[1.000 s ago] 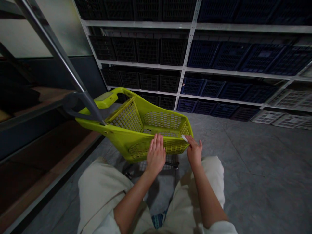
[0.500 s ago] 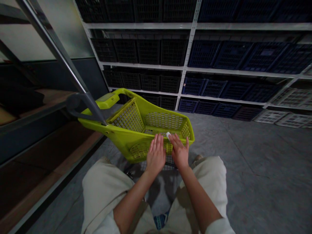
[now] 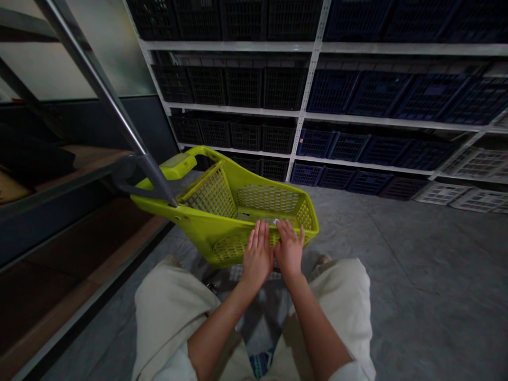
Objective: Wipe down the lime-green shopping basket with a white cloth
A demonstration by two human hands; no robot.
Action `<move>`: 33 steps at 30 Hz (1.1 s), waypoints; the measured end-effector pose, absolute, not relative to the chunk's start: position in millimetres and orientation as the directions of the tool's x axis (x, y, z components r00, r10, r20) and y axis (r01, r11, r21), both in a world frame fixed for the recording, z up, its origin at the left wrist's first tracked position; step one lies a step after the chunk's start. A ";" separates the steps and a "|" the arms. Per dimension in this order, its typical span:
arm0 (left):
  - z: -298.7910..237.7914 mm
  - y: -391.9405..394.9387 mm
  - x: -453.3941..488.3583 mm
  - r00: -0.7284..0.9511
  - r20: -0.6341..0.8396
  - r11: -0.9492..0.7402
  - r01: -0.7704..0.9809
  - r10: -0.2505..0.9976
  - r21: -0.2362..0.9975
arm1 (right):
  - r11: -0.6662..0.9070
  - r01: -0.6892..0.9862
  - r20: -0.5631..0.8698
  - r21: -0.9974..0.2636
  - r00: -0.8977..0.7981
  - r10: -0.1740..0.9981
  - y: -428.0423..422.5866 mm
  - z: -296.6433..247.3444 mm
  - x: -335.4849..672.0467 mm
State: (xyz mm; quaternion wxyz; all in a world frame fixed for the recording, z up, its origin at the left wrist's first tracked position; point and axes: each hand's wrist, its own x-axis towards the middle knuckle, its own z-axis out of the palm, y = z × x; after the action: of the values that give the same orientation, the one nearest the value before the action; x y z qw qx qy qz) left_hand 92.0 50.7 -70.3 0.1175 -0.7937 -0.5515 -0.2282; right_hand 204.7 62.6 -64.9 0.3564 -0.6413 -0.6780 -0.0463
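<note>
A lime-green plastic shopping basket on wheels point(image 3: 206, 233) stands right in front of me, with perforated walls. My left hand point(image 3: 257, 254) rests flat against its near rim, fingers extended and holding nothing I can see. Close beside it, my right hand point(image 3: 289, 248) is on the same rim. A small white piece point(image 3: 275, 221) shows just under my right fingertips, partly hidden by them. The basket's lower frame is mostly hidden below it.
Steel shelving point(image 3: 309, 106) ahead holds several rows of black and dark blue crates, with white crates low at the right. A slanted steel tube point(image 3: 115, 121) with a dark loop end point(image 3: 129, 177) crosses the basket's left end. A wood-topped ledge point(image 3: 79, 233) runs along the left. The floor is grey.
My right hand has slid left along the rim toward my left hand, and the white piece has moved with it. My left hand has hardly moved.
</note>
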 end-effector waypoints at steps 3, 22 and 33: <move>-70.2 51.2 88.0 0.288 0.483 -0.351 0.935 0.827 0.044 | 0.270 0.891 0.551 -0.366 -0.027 0.834 64.1 -60.6 196.8; -74.0 52.5 85.9 0.294 0.513 -0.357 0.934 0.806 0.027 | 0.258 0.879 0.595 -0.400 0.035 0.803 63.5 -62.9 191.2; -68.4 51.1 77.3 0.314 0.464 -0.369 0.929 0.828 0.030 | 0.135 0.936 0.641 -0.325 0.113 0.760 57.0 -96.4 293.7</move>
State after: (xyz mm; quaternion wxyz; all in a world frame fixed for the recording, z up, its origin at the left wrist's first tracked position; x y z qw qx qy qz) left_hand 77.3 51.1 -68.4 0.1220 -0.8014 -0.5481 -0.2062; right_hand 293.7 57.0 -96.4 0.3715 -0.6467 -0.6554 -0.1187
